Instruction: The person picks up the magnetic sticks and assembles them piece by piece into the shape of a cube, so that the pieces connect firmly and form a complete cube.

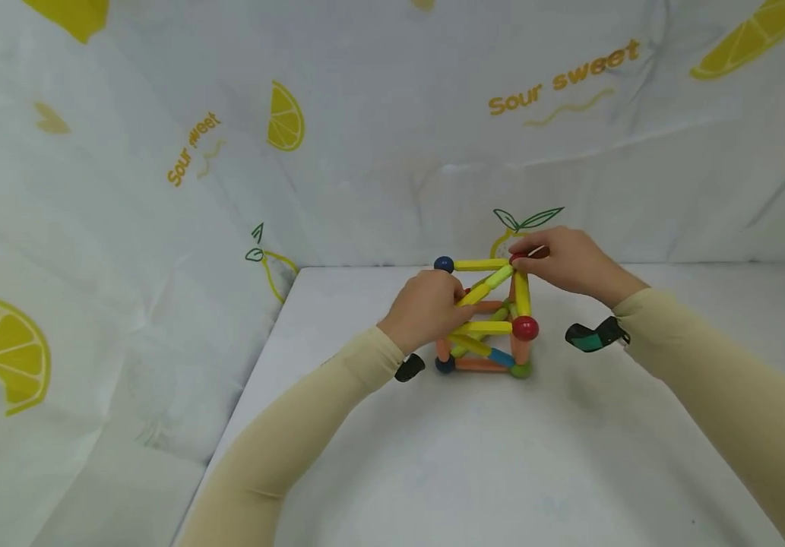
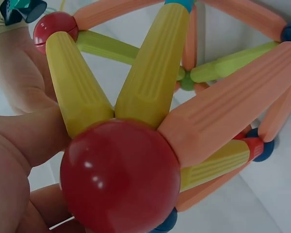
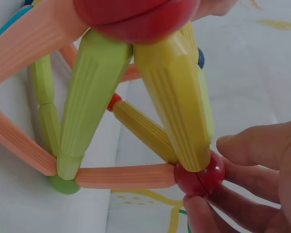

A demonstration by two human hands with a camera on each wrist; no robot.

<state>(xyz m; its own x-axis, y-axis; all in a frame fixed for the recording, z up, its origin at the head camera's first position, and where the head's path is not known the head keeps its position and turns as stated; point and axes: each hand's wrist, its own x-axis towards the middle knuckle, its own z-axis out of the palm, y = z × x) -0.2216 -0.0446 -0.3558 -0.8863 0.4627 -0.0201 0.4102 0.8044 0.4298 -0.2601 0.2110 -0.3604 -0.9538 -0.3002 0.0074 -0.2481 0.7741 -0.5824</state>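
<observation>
A frame of magnetic rods and balls (image 1: 481,365) stands on the white table. My left hand (image 1: 426,308) covers its near left top corner and pinches the yellow diagonal rod (image 1: 477,292) close to its near end. A large red ball (image 2: 120,177) at that corner sits beside the left fingers in the left wrist view. From there the diagonal, yellow then lime, runs up to the far right top corner. My right hand (image 1: 573,262) pinches a red ball (image 3: 200,175) there between thumb and fingers. Another red ball (image 1: 525,328) tops the near right corner.
Blue balls (image 1: 444,264) and a green ball (image 1: 520,370) mark other corners of the frame. Orange rods (image 3: 128,175) form much of its lower part. Behind the table (image 1: 488,471) hangs a white cloth (image 1: 392,152) printed with lemons.
</observation>
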